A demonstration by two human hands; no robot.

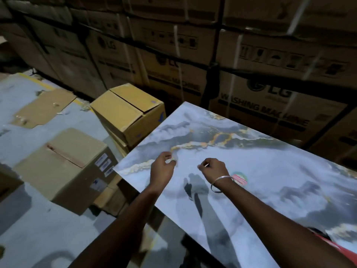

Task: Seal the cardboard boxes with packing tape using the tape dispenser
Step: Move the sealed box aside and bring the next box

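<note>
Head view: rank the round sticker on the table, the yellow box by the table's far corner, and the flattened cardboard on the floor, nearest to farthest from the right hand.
1. Round sticker, on the marble-patterned table just right of the right hand.
2. Yellow box, on the floor beyond the table's left corner.
3. Flattened cardboard, far left on the floor.

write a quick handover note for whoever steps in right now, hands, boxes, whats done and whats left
Left hand: over the marble-pattern table, fingers curled, holding nothing clear.
Right hand: pinches a thin pale sliver, too small to name.
Yellow cardboard box: beside the table's far corner, flaps closed, no tape visible.
Brown cardboard box: on the floor nearer the left, top seam torn.
Tape dispenser not in view.
Done: nothing visibly sealed. Left: find the dispenser, tape both boxes.
</note>
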